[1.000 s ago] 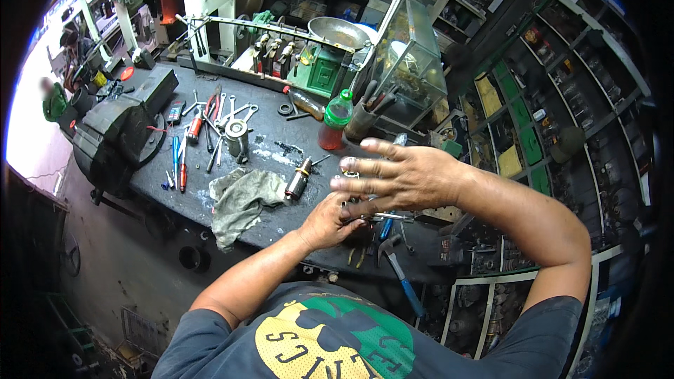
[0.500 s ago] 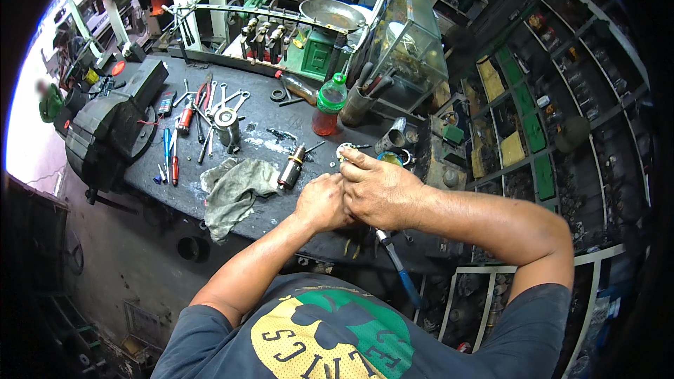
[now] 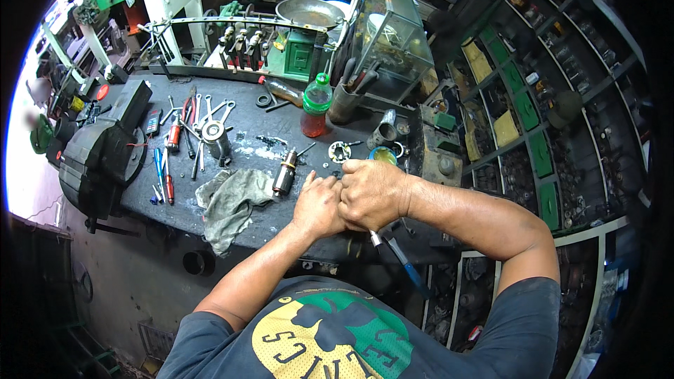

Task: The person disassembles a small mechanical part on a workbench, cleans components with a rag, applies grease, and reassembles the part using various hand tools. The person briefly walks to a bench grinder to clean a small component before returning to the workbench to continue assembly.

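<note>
My left hand (image 3: 317, 205) and my right hand (image 3: 372, 193) are pressed together, knuckle to knuckle, over the front edge of the dark workbench (image 3: 274, 228). Both are curled shut around something small that their fingers hide. A blue-handled tool (image 3: 400, 261) pokes out below my right hand; whether the hand holds it cannot be made out. Just left of my left hand stands a small motor armature (image 3: 284, 172), beside a crumpled grey rag (image 3: 232, 200). A round metal plate with holes (image 3: 340, 151) lies just beyond my hands.
A black vise (image 3: 98, 154) sits at the bench's left end, with wrenches (image 3: 203, 116), screwdrivers (image 3: 165, 175) and a metal cylinder (image 3: 216, 142) near it. A green-capped bottle (image 3: 316, 105), a glass case (image 3: 390, 35) and a green scale (image 3: 302, 49) stand behind. Parts shelves (image 3: 533, 140) fill the right.
My right hand, spread open above the left a second ago, has closed and come down against my left hand. Both hands now sit lower, at the bench's front edge.
</note>
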Demonstrator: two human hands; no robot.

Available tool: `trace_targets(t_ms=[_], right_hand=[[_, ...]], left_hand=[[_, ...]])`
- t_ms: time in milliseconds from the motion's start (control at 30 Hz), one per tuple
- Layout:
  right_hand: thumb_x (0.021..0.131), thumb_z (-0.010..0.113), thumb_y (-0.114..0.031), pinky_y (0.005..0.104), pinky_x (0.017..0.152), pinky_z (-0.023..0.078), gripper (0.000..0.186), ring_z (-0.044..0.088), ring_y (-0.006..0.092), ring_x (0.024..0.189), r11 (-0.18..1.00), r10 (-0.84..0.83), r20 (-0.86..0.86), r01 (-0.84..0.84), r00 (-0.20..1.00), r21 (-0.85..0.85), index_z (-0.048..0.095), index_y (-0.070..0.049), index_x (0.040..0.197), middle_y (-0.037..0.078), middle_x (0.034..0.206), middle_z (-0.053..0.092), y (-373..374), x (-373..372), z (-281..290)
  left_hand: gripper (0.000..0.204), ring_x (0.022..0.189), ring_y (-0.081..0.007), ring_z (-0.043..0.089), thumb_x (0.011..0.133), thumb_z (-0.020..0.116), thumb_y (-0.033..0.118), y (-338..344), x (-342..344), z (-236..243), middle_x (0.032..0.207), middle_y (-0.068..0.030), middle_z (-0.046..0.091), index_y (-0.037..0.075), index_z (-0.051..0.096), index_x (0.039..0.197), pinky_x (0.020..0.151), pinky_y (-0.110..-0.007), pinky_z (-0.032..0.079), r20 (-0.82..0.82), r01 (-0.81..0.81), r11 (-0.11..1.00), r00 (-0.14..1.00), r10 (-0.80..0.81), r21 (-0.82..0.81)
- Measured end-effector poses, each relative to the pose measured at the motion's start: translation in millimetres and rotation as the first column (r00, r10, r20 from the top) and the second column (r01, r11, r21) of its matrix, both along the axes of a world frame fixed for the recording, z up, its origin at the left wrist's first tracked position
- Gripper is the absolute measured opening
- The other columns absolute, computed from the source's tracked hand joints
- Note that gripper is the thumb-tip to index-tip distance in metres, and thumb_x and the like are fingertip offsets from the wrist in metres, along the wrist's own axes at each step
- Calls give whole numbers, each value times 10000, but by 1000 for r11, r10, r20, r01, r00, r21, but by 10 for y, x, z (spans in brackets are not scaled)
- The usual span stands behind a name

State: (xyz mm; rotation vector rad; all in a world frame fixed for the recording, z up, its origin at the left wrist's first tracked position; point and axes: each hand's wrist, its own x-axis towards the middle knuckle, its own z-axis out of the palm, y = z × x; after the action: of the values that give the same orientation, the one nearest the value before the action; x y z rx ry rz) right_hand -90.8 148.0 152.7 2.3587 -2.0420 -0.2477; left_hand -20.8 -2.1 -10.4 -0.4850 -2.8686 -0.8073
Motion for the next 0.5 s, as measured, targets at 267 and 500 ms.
trace_targets(t_ms=[267, 500], right_hand=[[781, 779, -302, 447, 995, 489, 145, 749, 231, 904, 935, -348, -109, 353, 931, 32, 784, -184, 698, 45, 782, 785, 30, 322, 100], [820, 781, -187, 453, 1063, 484, 110, 723, 242, 979, 907, -372, 65, 377, 926, -185, 811, -147, 918, 20, 870, 754, 446, -140, 736]], left_hand=[[685, 1167, -362, 718, 770, 889, 510, -10, -32, -21, 1153, -156, 738, 56, 716, 1252, 1252, -585, 422, -42, 40, 998, 998, -38, 43], [1100, 1279, -328, 720, 685, 975, 604, 1, 43, 362, 1283, -173, 767, 61, 591, 1562, 1314, -581, 360, 75, -43, 998, 996, 40, 42]])
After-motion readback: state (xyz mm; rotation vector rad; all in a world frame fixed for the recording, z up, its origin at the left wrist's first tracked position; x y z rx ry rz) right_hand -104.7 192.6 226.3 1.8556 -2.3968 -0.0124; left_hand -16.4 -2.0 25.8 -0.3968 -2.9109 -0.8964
